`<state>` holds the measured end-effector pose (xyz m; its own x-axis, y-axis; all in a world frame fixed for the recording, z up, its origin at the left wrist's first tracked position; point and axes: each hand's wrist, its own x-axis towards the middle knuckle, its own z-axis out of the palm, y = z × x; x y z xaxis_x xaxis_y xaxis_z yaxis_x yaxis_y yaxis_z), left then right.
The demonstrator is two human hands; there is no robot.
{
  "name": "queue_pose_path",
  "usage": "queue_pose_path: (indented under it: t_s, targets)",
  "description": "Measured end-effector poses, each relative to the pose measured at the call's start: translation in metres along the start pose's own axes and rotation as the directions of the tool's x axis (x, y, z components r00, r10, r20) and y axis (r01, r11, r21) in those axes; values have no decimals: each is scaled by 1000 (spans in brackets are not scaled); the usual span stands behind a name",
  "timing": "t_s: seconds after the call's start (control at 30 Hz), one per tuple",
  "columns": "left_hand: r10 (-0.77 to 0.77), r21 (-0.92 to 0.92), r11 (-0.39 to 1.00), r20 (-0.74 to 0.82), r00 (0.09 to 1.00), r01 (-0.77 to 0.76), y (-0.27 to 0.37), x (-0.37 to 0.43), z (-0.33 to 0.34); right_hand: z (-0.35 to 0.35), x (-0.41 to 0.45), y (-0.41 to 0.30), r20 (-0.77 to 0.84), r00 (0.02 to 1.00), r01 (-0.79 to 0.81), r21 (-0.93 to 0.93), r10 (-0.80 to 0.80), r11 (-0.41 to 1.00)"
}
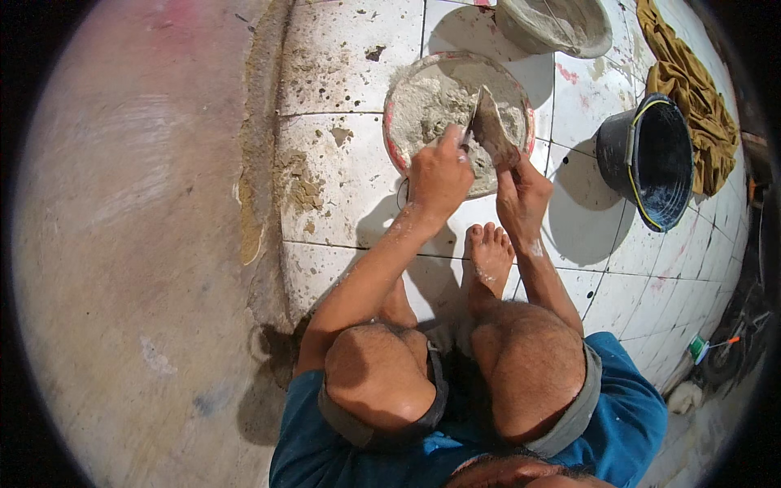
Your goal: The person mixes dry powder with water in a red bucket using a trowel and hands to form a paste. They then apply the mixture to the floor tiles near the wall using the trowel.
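Several wet, pale grey lumps of mortar (436,100) fill a round, shallow basin (387,131) with a reddish rim, on the tiled floor in front of me. Over its near side, my right hand (526,186) grips the lower end of a flat, pointed plate (493,125) smeared with mortar. My left hand (440,174) is closed around a thin tool (469,129) with a dark part, held against or close beside the plate's left edge. The fingers hide most of that tool, so its kind is unclear. Both wrists carry pale splashes.
A mortar-crusted bucket (537,46) stands beyond the basin. To the right are a black bucket (616,152) with a yellow handle and a crumpled brown cloth (677,79). A wall (134,213) rises on the left, its base (251,201) chipped. My bare foot (490,259) rests near the basin.
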<state>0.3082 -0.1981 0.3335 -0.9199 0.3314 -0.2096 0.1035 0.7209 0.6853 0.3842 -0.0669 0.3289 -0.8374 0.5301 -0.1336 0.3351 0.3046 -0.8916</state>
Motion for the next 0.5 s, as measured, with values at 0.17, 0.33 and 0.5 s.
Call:
queue_pose_path:
  t_s: [0.17,0.33,0.5]
  targets:
    - [254,309,925,-71,965,-221,-20,-6,-15,-37,17,6,-102,993,60,-38,-63,998]
    - [458,478,796,-73,886,-372,-29,-9,-22,-82,30,-22,194,951,298,-394,-238,869]
    - [602,432,734,-54,797,-525,-22,-11,-20,-71,37,-35,465,858,470,-541,-218,697]
